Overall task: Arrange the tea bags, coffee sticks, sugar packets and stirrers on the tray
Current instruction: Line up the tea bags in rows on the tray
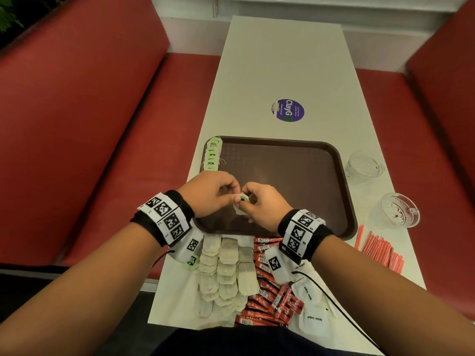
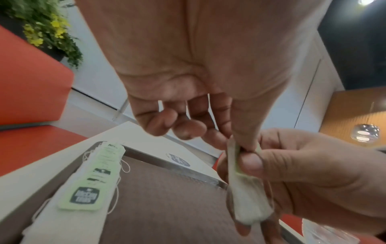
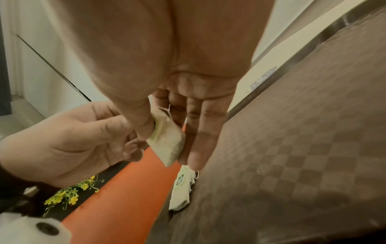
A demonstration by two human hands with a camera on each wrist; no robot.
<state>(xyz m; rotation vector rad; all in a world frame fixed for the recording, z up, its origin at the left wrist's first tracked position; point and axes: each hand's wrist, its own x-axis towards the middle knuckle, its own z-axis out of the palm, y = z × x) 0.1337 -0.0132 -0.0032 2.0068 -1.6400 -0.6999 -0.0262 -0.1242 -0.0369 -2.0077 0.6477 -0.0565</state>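
A single tea bag (image 1: 241, 204) with its green tag hangs above the near part of the brown tray (image 1: 344, 176), pinched from both sides: the left hand (image 1: 210, 192) nips its top edge between thumb and forefinger, and the right hand (image 1: 262, 206) pinches it between thumb and fingers. A row of tagged tea bags (image 1: 213, 155) already lies along the tray's left edge. On the white table (image 1: 282, 60) nearer the person lie loose tea bags (image 1: 223, 271), red coffee sticks (image 1: 267, 301), white sugar packets (image 1: 312, 319) and, to the right, red stirrers (image 1: 380, 250) beside two glass cups (image 1: 393, 210).
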